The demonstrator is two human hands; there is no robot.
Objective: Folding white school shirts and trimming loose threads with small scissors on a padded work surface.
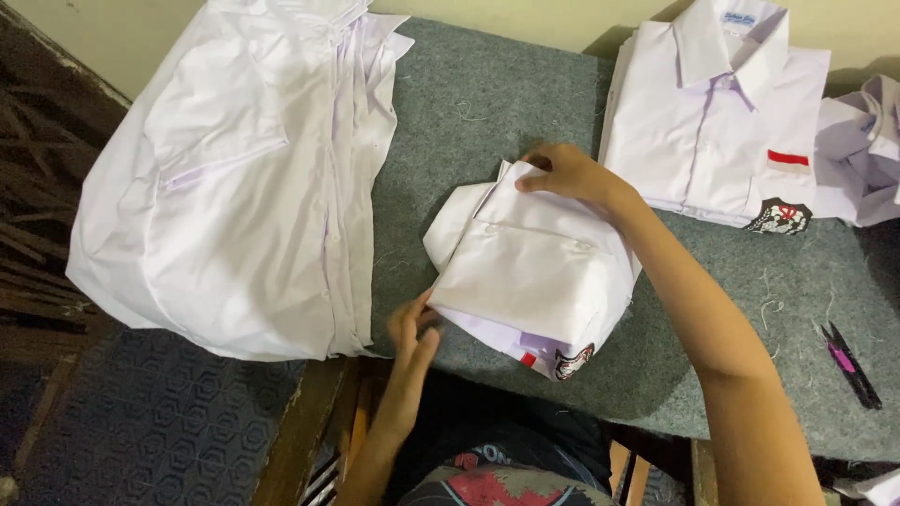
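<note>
A white shirt folded into a small packet (530, 267) lies in the middle of the grey felt table (487, 103), a red tag and a dark crest patch showing at its near corner. My right hand (562, 173) presses on the packet's far edge with fingers curled over the fold. My left hand (412, 328) touches the packet's near left edge, fingers tucked against the cloth. Neither hand lifts the shirt off the table.
A pile of unfolded white shirts (234, 178) covers the table's left side and hangs over its edge. A stack of neatly folded white shirts (717, 112) sits at the back right, crumpled white cloth (862, 150) beside it. Small purple-handled snips (848, 361) lie near the right edge.
</note>
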